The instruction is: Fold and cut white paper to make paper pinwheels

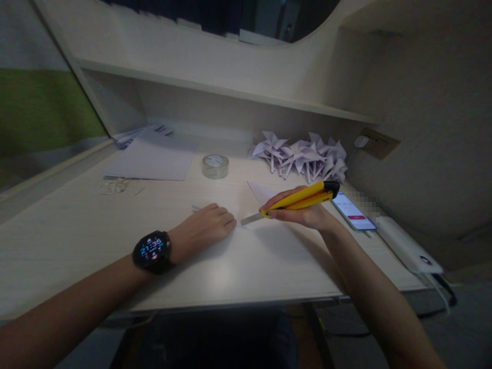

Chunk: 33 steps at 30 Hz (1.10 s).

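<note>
My right hand [307,212] grips a yellow utility knife [303,197], blade extended toward the left with its tip on a white sheet of paper [246,205] lying on the desk. One corner of the sheet is folded up behind the knife. My left hand [203,228] lies flat on the paper just left of the blade tip, fingers pressed down and close together. A dark smartwatch [151,251] sits on my left wrist.
A roll of clear tape [215,166] stands mid-desk. A heap of folded white paper pinwheels [303,154] lies at the back right. A lit phone [353,211] and a white power bank [407,246] lie right. Loose sheets [154,156] lie back left, under a shelf [230,92].
</note>
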{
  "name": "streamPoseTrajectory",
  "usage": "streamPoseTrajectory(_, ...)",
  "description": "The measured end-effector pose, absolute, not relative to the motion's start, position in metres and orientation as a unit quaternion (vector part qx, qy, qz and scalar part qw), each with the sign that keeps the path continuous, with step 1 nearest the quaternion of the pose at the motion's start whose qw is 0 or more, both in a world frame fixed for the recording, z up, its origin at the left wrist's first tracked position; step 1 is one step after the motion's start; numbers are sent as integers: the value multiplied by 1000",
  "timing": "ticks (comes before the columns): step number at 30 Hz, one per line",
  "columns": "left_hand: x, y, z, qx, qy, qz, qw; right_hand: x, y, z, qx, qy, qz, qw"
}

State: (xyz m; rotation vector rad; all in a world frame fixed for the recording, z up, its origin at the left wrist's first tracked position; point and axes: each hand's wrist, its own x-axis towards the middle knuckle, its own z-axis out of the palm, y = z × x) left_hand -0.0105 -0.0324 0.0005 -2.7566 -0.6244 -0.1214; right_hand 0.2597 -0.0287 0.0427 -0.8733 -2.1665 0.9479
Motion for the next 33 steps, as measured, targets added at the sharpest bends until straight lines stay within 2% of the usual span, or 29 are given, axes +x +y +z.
streamPoseTrajectory(5,-11,-24,1,-964,-215,-70,142,259,-30,36,-335,-804,361,333)
streamPoseTrajectory(19,-1,-26,2,-957,-157,-58,238,249,-27,30,-356,-776,366,370)
streamPoseTrajectory(25,-4,-25,-2,-958,-156,-77,226,245,-28,29,-372,-770,349,384)
streamPoseTrajectory(33,-2,-20,-4,-961,-169,-91,199,237,-22,21,-357,-701,419,453)
